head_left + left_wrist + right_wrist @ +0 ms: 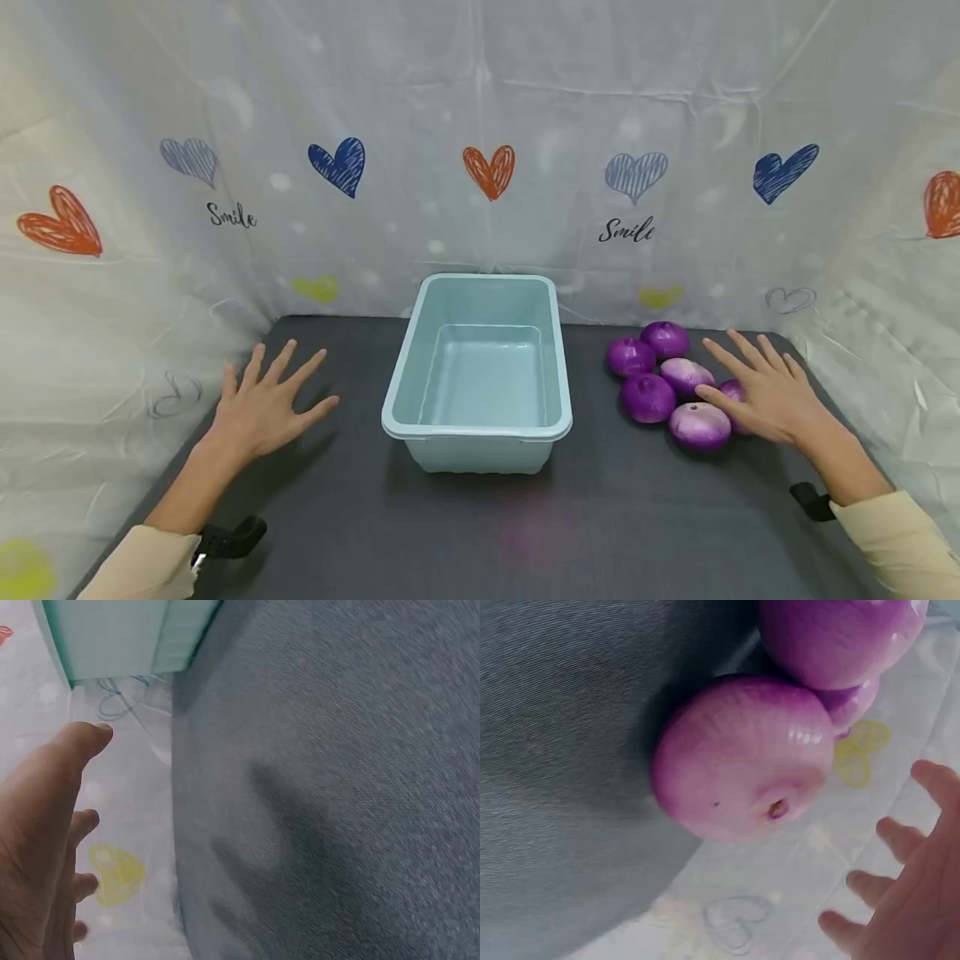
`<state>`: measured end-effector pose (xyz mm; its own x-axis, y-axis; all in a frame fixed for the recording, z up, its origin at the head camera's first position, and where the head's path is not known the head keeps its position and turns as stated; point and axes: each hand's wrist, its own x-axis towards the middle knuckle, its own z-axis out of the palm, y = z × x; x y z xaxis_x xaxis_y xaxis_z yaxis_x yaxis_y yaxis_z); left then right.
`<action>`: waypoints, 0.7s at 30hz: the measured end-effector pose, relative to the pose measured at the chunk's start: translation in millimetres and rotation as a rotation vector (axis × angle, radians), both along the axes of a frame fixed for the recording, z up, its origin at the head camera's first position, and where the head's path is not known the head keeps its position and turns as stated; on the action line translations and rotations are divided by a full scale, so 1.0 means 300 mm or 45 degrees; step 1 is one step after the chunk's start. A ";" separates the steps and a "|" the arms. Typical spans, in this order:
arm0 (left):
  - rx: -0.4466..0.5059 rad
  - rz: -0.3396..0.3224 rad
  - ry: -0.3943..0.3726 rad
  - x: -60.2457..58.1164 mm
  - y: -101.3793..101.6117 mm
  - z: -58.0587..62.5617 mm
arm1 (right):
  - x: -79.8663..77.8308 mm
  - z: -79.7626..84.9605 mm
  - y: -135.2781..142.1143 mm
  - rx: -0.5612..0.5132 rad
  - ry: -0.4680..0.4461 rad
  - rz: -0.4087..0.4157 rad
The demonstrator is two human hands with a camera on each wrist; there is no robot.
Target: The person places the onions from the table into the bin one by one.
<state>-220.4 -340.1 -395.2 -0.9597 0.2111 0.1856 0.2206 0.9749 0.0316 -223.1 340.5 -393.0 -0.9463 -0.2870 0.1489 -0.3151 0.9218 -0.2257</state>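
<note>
Several purple onions (648, 397) sit bunched together on the right side of the dark table. My right hand (772, 392) hovers over the right edge of that bunch, fingers spread, holding nothing; it partly hides one onion (732, 390). In the right wrist view a pale purple onion (742, 761) fills the middle, with the fingers apart from it. On the left, my left hand (262, 408) is held over the table with fingers spread and nothing in it, its shadow falling on the cloth. Between the hands stands a light blue plastic tub (480, 454) with nothing inside.
A dark grey cloth (480, 533) covers the table. White curtain (412, 100) printed with hearts and the word "Smile" hangs behind and along both sides, close to the tub's far end. Black straps (232, 540) are on both wrists.
</note>
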 end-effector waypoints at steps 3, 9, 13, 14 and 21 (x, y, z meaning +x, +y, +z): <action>0.133 -0.046 -0.096 -0.015 0.009 0.022 | -0.007 0.002 0.032 -0.132 0.014 0.047; 0.685 -0.273 -0.269 -0.024 0.030 0.040 | 0.008 -0.022 0.117 -0.491 0.079 0.101; 1.056 -0.384 -0.377 -0.028 0.047 0.043 | 0.036 -0.039 0.179 -0.670 0.155 0.049; 1.139 -0.409 -0.407 -0.029 0.051 0.043 | 0.045 -0.045 0.196 -0.709 0.162 0.036; 1.468 -0.524 -0.586 -0.036 0.080 0.043 | 0.095 -0.100 0.298 -0.904 0.166 0.000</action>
